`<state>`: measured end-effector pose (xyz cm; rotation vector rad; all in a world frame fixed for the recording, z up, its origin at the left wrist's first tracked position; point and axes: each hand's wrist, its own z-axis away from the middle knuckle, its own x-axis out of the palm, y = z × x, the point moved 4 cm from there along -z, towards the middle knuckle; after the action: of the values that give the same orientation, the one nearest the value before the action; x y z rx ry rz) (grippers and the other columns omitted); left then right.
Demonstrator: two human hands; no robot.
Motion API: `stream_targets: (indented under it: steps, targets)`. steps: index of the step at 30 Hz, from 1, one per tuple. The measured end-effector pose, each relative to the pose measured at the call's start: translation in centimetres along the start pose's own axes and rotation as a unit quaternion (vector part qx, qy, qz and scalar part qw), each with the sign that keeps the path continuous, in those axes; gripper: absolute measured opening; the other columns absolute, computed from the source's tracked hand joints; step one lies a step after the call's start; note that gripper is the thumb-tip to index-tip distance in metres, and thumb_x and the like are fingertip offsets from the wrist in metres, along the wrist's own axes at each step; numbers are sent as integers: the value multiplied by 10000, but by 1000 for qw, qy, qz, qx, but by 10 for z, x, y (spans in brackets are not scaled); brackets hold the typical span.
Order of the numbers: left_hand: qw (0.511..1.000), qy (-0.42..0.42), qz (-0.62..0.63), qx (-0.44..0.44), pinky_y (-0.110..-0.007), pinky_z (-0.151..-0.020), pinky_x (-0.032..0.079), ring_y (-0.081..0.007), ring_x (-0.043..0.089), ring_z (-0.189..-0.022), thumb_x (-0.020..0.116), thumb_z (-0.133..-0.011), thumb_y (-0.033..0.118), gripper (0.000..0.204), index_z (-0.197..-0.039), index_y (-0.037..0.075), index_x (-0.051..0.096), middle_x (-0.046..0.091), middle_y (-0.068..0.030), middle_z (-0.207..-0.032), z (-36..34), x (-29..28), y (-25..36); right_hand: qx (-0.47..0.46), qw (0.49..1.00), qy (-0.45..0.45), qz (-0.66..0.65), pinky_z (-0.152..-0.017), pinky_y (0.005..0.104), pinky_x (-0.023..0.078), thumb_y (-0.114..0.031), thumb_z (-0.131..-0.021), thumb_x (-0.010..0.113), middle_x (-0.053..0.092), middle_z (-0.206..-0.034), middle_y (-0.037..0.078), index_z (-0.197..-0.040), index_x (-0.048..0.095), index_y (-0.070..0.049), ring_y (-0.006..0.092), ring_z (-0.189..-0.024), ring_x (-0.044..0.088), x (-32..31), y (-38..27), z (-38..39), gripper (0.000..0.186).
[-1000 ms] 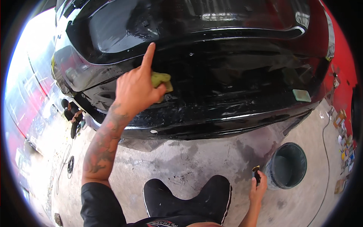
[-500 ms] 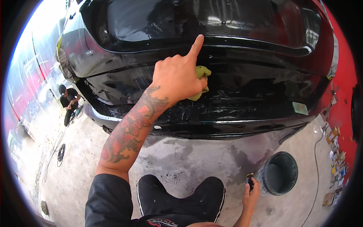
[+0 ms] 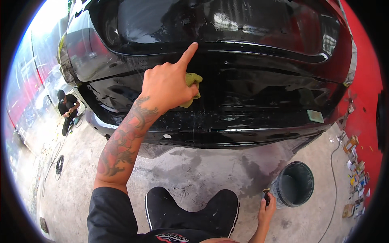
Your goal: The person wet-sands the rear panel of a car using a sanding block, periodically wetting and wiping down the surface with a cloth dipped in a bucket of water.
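Note:
My left hand (image 3: 168,83) is pressed against the wet black rear of a car (image 3: 267,91). Its thumb and lower fingers close on a crumpled yellow-green cloth (image 3: 194,78), while the index finger stretches out toward the panel's upper ridge. Low on the right, beside a dark bucket (image 3: 277,191), my right hand (image 3: 267,210) grips a small dark object (image 3: 266,197) with a yellowish end; its kind is not clear. Part of the cloth is hidden behind the left hand.
A pale green rectangular pad (image 3: 315,116) lies on the car's right lower ledge. Greyish liquid shows inside the bucket. A cable (image 3: 333,178) runs over the concrete floor near small boxes and cans (image 3: 356,178) by the red wall. Another person (image 3: 68,107) crouches at far left.
My left hand has slid left across the black panel with the cloth. The right hand stays by the bucket with its dark object. The whole view has shifted slightly.

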<state>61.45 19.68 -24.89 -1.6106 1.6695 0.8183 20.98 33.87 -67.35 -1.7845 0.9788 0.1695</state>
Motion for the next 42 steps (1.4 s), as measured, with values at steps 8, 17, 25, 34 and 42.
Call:
stream_targets:
  steps: [8, 17, 25, 34, 42]
  targets:
    - [997, 70, 28, 12, -522, -712, 567, -404, 716, -734, 728, -763, 349, 1084, -1679, 264, 156, 714, -171, -736, 13, 21, -7, 34, 999, -19, -23, -963, 440, 490, -112, -967, 621, 646, -1185, 215, -1265, 623, 12, 389, -1086, 632, -8, -8, -1, 322]
    - [990, 85, 37, 107, -450, -641, 584, -325, 721, -683, 779, -748, 313, 1156, -1687, 239, 109, 713, -100, -775, 3, 50, 33, 17, 998, -51, -26, -985, 432, 492, -124, -972, 624, 656, -1189, 211, -1256, 628, 14, 388, -1099, 640, 10, -19, -3, 316]
    - [994, 73, -51, 64, -458, -655, 587, -332, 729, -700, 796, -730, 307, 1184, -1686, 308, 98, 712, -98, -786, 11, 43, 5, 35, 998, -36, -44, -973, 435, 495, -101, -961, 639, 654, -1164, 211, -1252, 627, 14, 392, -1086, 640, 7, -6, 6, 313]
    - [989, 98, -88, 68, -412, -595, 574, -285, 712, -621, 832, -720, 308, 1215, -1690, 288, 101, 705, -74, -744, 22, 44, -28, 42, 998, -34, -18, -960, 407, 510, -78, -963, 637, 657, -1189, 200, -1300, 614, 16, 336, -1079, 659, 2, -9, 9, 351]
    - [991, 90, -85, 45, -421, -601, 573, -287, 711, -624, 833, -709, 317, 1231, -1692, 227, 99, 703, -70, -746, 29, 53, -45, 54, 998, -19, -33, -941, 369, 533, -55, -953, 682, 649, -1267, 177, -1360, 589, 19, 272, -1118, 669, 1, 6, 11, 424]
